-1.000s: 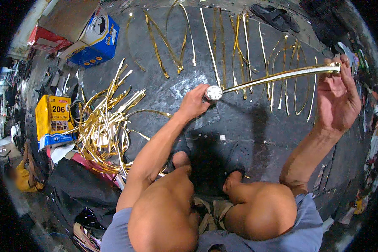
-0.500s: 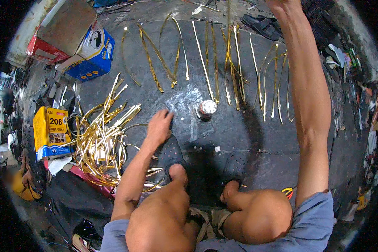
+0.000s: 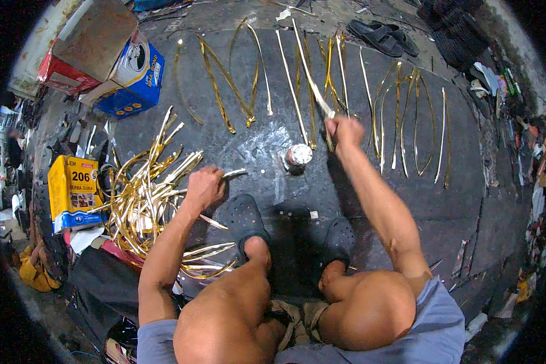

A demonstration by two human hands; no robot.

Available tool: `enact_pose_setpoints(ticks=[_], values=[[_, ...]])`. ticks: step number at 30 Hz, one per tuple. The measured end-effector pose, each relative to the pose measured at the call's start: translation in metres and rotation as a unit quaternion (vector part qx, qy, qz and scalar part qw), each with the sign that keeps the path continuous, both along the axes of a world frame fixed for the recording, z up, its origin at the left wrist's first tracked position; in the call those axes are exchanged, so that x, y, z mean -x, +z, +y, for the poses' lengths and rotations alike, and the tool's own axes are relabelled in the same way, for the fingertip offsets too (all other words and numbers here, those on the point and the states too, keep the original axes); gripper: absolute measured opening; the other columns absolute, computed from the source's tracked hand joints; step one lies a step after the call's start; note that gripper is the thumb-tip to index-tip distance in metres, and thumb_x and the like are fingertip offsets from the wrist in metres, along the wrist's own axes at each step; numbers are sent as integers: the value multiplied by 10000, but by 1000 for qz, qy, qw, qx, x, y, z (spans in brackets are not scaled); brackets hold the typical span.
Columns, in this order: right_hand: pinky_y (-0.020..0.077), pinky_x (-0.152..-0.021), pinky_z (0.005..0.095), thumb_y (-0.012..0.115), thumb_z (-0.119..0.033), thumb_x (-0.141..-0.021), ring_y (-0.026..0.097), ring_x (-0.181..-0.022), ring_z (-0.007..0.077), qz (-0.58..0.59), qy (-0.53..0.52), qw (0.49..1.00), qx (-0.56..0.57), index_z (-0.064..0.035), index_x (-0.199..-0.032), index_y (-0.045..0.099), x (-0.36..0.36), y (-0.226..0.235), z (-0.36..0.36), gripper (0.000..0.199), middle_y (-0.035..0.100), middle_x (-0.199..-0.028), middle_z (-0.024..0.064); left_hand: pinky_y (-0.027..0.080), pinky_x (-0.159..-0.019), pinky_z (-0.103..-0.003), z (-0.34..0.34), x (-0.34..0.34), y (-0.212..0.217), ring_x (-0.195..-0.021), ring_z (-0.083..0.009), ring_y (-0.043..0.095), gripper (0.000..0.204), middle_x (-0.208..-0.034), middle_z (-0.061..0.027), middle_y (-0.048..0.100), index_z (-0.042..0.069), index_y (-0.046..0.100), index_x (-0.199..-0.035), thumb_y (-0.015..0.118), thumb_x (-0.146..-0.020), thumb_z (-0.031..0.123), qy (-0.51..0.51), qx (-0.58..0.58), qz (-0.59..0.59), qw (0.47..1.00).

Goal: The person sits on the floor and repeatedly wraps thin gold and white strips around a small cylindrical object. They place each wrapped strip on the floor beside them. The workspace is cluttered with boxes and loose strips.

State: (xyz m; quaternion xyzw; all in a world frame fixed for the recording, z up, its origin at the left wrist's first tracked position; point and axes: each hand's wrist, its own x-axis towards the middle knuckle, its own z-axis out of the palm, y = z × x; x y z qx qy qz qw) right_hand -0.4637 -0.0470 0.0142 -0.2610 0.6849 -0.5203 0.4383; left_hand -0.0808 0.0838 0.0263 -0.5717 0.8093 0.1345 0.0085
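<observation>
My right hand [image 3: 346, 132] is closed on the near end of a long pale gold strip [image 3: 314, 87], which stretches away over the row of laid-out strips. My left hand [image 3: 205, 187] is closed at the edge of a tangled heap of shiny gold strips [image 3: 142, 209]. A pale strip end [image 3: 235, 173] sticks out to the right from its fingers, which are partly hidden. Between the hands stands a small round container [image 3: 299, 155] with a whitish, crusted top. Beyond it, several gold strips [image 3: 227, 82] lie spread on the dark mat, some looped or folded.
A yellow and blue tin [image 3: 73, 188] stands left of the heap. Behind it sits an open blue, white and red carton [image 3: 130, 79]. Dark sandals [image 3: 382, 37] lie at the far right. My feet in dark clogs [image 3: 247, 221] rest on the mat [image 3: 400, 218]. Scraps line the right edge.
My right hand has come back from the far right edge toward the middle, now with a strip in view. My left hand has shifted left and slightly nearer, onto the heap's edge.
</observation>
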Motion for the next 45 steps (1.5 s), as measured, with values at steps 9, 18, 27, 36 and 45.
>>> enact_pose_setpoints(ticks=[9,18,27,36,45], values=[[522,-923,403,799,-61,-674,635,-1067,309,281,348,881,154,-54,-1305,554,-52,9,105,677,586,-1197,165,534,-637,-359,-27,83,-6,-680,-210,675,183,-782,-80,652,12,691,-1000,666,-820,31,222,-44,462,857],[614,-685,320,895,-190,-757,729,-909,210,75,172,967,175,43,-1183,555,-58,30,94,594,711,-1049,172,542,-552,-246,-30,114,-21,-736,-148,705,401,-925,-56,695,-2,666,-1229,644,-835,-69,364,-317,583,654],[573,-646,359,907,-225,-730,730,-735,236,166,181,957,156,12,-1127,552,-67,34,89,583,725,-889,166,478,-493,-203,-10,93,-24,-557,-75,546,665,-942,-54,650,-36,455,-1464,531,-806,-92,213,-499,763,352],[557,-704,350,900,-259,-724,707,-785,214,268,127,954,54,2,-1126,592,-9,43,86,569,725,-927,132,483,-495,-267,-50,99,-1,-577,-111,648,226,-766,-57,706,-17,752,-1043,729,-819,2,213,-348,438,801],[583,-729,359,886,-213,-749,710,-810,239,347,298,881,123,-6,-1184,548,-58,13,96,588,705,-937,146,519,-595,-352,-66,108,-61,-581,-165,635,143,-673,-69,717,16,801,-880,765,-789,120,183,-234,373,879]])
